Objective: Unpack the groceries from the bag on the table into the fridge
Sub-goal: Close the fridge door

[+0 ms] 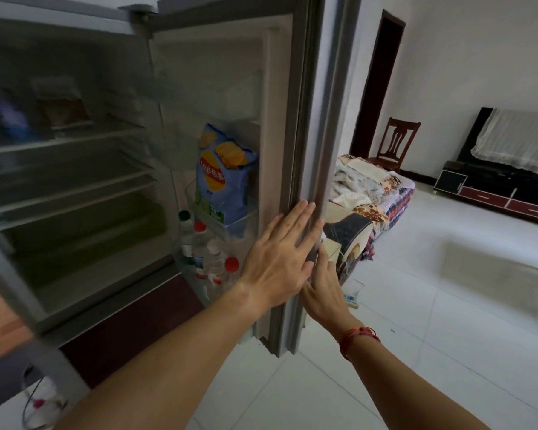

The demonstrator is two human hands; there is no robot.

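The fridge (75, 181) stands open on the left, its glass shelves blurred. Its door (295, 119) is swung out toward me. A blue bag of crisps (224, 175) stands in the upper door bin, and several clear bottles (212, 256) with red and white caps fill the lower bin. My left hand (280, 252) lies flat with fingers spread on the inner edge of the door. My right hand (323, 290) touches the door's outer edge just below it, with a red string on the wrist. A pale packet (62, 103) rests on the top shelf. Neither the bag nor the table is in view.
A low bed or sofa heaped with patterned blankets (370, 193) sits right behind the door. A wooden chair (395, 144) and a dark doorway (376, 85) are beyond it. A dark TV cabinet (494, 187) lines the right wall. White floor tiles (432, 305) spread to the right.
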